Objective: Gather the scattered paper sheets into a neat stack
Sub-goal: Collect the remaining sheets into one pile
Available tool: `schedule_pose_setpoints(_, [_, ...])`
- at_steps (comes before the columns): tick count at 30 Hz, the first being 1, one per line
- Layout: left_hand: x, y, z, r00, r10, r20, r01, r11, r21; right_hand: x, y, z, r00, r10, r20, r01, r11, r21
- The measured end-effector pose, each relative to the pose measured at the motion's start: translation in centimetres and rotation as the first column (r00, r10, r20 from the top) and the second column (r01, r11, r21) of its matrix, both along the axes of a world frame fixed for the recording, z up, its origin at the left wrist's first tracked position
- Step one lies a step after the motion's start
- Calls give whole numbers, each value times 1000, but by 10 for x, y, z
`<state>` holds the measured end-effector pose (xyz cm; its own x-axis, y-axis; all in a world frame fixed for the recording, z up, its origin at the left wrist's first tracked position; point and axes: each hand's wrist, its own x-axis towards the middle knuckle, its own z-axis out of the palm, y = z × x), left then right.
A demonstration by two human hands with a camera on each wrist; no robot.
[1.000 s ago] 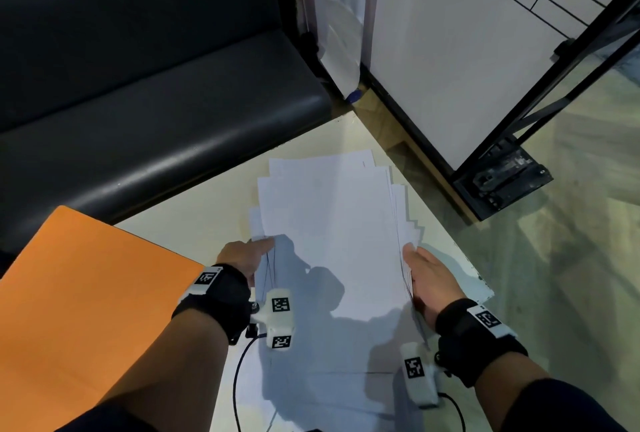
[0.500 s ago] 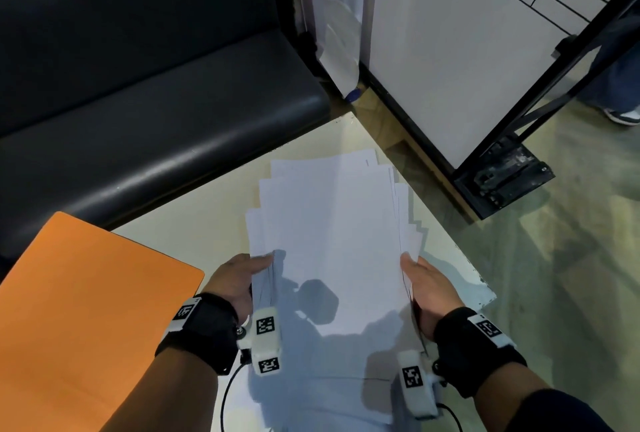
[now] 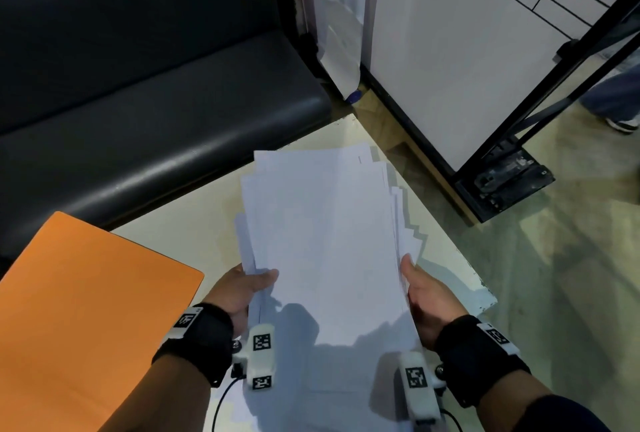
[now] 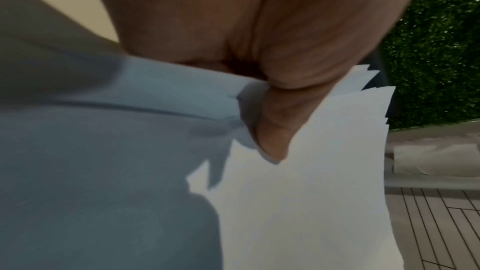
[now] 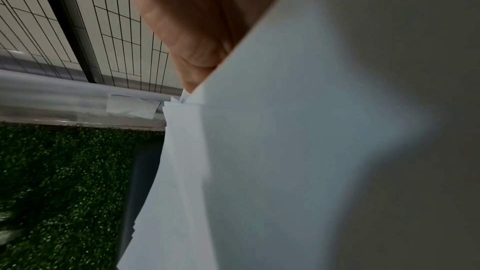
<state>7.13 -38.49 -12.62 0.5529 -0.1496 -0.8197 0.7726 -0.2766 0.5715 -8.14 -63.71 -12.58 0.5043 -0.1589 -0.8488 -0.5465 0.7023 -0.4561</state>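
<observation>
A loose bundle of white paper sheets (image 3: 322, 237) is held above the pale table (image 3: 194, 234), its edges uneven and fanned at the far end and right side. My left hand (image 3: 242, 284) grips the bundle's left edge, thumb (image 4: 272, 130) lying on top of the sheets (image 4: 311, 202). My right hand (image 3: 420, 293) holds the right edge, thumb up along the side; its fingers are hidden under the paper (image 5: 285, 130). More white paper (image 3: 311, 397) lies on the table below, in shadow.
An orange folder (image 3: 86, 310) lies on the table at the left. A black bench seat (image 3: 149, 113) runs behind the table. A white board on a black metal stand (image 3: 502, 175) is at the right, with a person's shoe (image 3: 623, 123) beyond. The table corner (image 3: 485, 296) is near my right hand.
Both hands closed in on the bundle's side edges and raised it off the table toward me. The left thumb now lies on top of the sheets.
</observation>
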Motion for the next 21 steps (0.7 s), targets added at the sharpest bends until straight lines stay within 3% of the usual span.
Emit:
schedule_pose_setpoints(4, [-2, 6, 6, 997, -14, -77, 7, 996, -90, 4, 6, 10, 997, 56, 45, -57, 998, 29])
schedule_pose_setpoints(7, [-3, 8, 7, 993, -83, -79, 76, 993, -87, 7, 6, 8, 983, 182, 6, -178, 971, -160])
schedule_pose_setpoints(10, [-1, 9, 4, 999, -39, -37, 39, 999, -22, 8, 4, 3, 947, 318, -55, -314, 870, -379])
schedule_pose_setpoints(13, [1, 0, 10, 997, -71, -2, 71, 997, 13, 15, 9, -3, 914, 402, -54, -387, 825, -412])
schedule_pose_setpoints(15, [6, -1, 15, 998, -63, 15, 63, 998, -1, 16, 17, -9, 936, 350, -50, -338, 847, -410])
schedule_pose_setpoints(18, [10, 6, 43, 997, -36, -72, 30, 997, -75, 6, 27, -15, 997, 77, 9, -70, 952, -297])
schedule_pose_setpoints(21, [6, 32, 62, 980, 63, -190, -83, 991, -101, -5, 39, -15, 993, -117, 35, 121, 981, -150])
